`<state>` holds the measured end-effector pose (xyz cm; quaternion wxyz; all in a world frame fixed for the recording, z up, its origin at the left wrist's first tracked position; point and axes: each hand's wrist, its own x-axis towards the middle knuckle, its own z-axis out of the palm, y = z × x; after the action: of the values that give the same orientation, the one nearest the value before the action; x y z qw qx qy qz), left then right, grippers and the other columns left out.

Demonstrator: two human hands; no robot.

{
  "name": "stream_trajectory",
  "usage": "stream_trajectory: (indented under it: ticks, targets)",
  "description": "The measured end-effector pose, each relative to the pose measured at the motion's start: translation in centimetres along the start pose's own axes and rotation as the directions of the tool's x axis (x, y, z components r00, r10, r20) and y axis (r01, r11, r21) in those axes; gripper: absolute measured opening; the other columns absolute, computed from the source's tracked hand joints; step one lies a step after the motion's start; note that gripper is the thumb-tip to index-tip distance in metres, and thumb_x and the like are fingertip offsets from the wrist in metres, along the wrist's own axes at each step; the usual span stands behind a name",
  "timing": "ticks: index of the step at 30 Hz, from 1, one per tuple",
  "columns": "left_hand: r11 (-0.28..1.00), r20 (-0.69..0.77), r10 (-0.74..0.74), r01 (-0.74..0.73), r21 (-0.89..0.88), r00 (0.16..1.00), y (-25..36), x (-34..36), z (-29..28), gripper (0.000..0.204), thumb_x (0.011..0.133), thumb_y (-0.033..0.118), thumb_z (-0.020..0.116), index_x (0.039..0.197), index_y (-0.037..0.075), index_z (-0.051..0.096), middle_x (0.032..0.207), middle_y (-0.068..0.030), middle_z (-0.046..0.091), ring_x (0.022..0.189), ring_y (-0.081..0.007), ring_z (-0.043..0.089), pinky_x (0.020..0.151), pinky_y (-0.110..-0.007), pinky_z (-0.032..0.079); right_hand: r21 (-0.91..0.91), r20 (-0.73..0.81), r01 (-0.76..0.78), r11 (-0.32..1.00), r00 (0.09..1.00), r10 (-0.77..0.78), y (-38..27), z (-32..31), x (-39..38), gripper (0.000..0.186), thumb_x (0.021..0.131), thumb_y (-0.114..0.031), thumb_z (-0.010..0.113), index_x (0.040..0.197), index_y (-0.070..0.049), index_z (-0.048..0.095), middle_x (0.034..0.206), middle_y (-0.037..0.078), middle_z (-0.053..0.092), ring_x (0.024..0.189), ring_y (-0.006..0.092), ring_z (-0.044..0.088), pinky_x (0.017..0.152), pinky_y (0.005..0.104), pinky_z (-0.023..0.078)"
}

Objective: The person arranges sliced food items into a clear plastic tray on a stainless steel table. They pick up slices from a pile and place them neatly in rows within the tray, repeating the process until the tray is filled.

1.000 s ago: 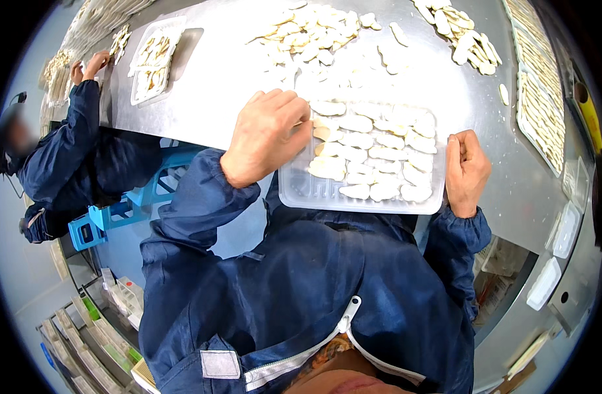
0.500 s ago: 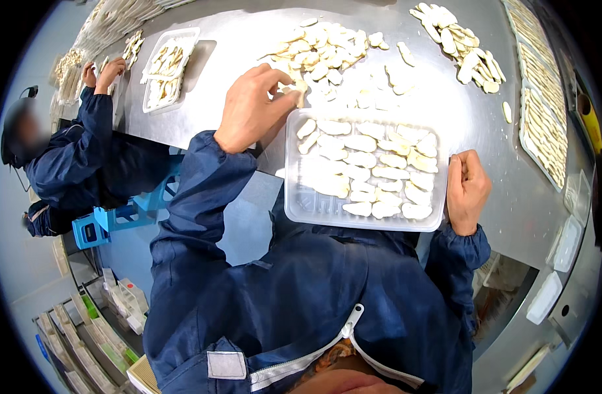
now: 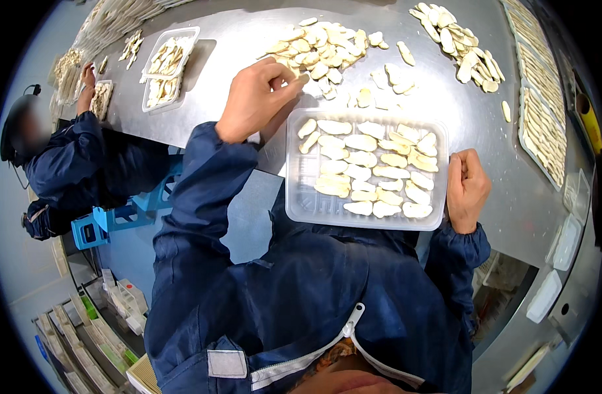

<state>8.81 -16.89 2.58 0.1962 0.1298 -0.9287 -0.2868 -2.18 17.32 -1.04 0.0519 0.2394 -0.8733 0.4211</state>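
My left hand (image 3: 258, 98) is closed in a pinch just left of and above the tray, with a pale slice (image 3: 303, 79) partly showing at its fingertips. Those fingertips are beside a loose pile of cream-coloured slices (image 3: 324, 49) on the table. A clear plastic tray (image 3: 301, 209) lies in front of me, its near edge close to my body. Rows of slices (image 3: 361, 159) lie flat in it, and its lower left part shows bare ribbed plastic. Against the tray's right side my right hand (image 3: 468, 190) is curled closed; whatever it may hold is hidden.
Another slice pile (image 3: 455, 46) is at the far right of the metal table (image 3: 248, 43). Filled trays (image 3: 540, 125) line the right edge. Two small filled trays (image 3: 176, 46) stand at the left, near a co-worker's hand (image 3: 87, 75). A blue stool (image 3: 94, 230) is below.
My left hand has moved slightly up, toward the pile, still pinching. My right hand and the tray have hardly moved. The co-worker's nearer hand has drawn back, uncovering a small filled tray.
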Motion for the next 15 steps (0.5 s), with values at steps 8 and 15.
stream_trajectory:
  ticks: [8,15]
  targets:
    - [0.987,0.271,0.152,-0.159,0.001,0.951,4.8,-6.2,-2.0,0.018,0.084,0.013,0.076,0.075,0.001,0.067,0.065,-0.0064,0.056,0.059,-0.0180,0.050,0.059,-0.033,0.039,0.007,0.008,-0.016,1.000,1.000,0.016,0.2,0.1,-0.1,0.013,0.090,-0.006,0.061,0.080,0.000,0.055,0.059,0.007,0.047,0.054,0.0116,0.042,0.052,0.0294,0.037]
    - [0.961,0.225,0.231,-0.259,0.102,0.946,5.1,-7.3,-0.6,0.026,0.079,0.017,0.078,0.066,0.007,0.057,0.066,-0.0060,0.053,0.064,-0.0227,0.049,0.061,-0.036,0.034,-0.020,0.001,0.002,1.000,1.000,-0.002,0.0,0.0,0.0,0.013,0.090,-0.006,0.060,0.079,0.000,0.055,0.059,0.007,0.046,0.053,0.0120,0.042,0.052,0.0298,0.037]
